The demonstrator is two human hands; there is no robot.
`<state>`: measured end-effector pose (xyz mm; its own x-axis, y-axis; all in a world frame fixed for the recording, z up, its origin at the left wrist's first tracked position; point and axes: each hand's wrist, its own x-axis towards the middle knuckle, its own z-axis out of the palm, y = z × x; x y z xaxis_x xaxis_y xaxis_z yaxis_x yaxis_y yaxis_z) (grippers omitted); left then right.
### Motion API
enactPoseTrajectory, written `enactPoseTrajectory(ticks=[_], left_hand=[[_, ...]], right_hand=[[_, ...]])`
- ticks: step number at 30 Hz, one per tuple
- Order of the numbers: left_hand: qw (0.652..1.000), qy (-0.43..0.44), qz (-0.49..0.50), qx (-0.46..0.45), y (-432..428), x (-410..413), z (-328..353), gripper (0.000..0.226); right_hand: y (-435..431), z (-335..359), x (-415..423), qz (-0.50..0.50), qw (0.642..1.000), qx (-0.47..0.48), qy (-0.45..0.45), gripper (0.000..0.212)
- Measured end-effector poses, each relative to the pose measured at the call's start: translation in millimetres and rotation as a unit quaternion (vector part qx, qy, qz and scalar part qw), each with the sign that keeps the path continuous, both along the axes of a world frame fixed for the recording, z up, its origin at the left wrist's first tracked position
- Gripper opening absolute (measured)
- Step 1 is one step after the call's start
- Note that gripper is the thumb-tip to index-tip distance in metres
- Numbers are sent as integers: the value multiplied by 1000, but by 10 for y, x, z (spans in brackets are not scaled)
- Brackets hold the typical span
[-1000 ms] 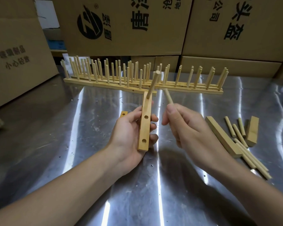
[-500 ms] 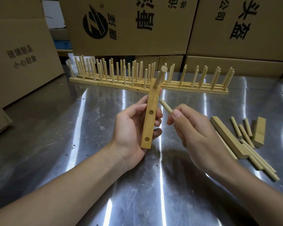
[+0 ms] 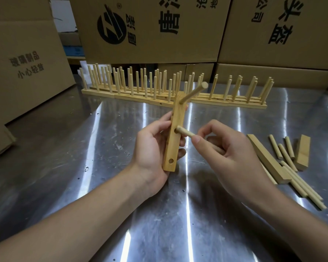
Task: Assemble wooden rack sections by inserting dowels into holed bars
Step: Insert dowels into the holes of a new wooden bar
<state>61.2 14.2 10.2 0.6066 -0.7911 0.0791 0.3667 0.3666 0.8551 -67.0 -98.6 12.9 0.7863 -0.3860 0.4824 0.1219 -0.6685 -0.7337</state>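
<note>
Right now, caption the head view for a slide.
Left hand grips a holed bar; right hand pinches a dowel, tip at the bar's middle hole.

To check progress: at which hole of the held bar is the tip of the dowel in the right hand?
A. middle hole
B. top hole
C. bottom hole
A: the right hand holds the dowel with its tip at the mouth of the middle hole of the bar; the top hole has a seated dowel, and the bottom hole is empty.
</note>
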Motion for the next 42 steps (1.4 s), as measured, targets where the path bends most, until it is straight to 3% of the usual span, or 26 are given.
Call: enactPoseTrajectory(ticks=[7, 14, 22, 29, 31, 33, 36, 39, 42], left_hand=[[997, -31, 60, 34, -6, -8, -44, 41], [982, -160, 80, 59, 20, -37, -19, 41], [979, -175, 86, 58, 18, -59, -38, 36], [978, -161, 116, 69, 3, -19, -59, 34], [978, -153, 121, 74, 0, -5, -52, 36], [978, -154, 119, 77, -1, -12, -50, 37], [974, -185, 109, 75, -9, -58, -63, 37], [965, -242, 71, 75, -35, -129, -105, 34], [949, -303, 44, 79, -60, -207, -175, 36]], right_hand=[[-3, 2, -1, -63, 996, -68, 3, 20], [-8, 29, -15, -75, 991, -109, 19, 19], [-20, 13, 1, -36, 998, -44, 17, 21], [-60, 34, 2, -65, 998, -16, 6, 6], [-69, 48, 24, -59, 995, 80, -1, 15], [-90, 66, 45, -34, 951, 306, -26, 29], [-118, 109, 55, 0, 825, 564, -38, 46], [-144, 139, 47, 25, 744, 666, -52, 56], [-138, 153, 29, 35, 716, 694, -69, 61]])
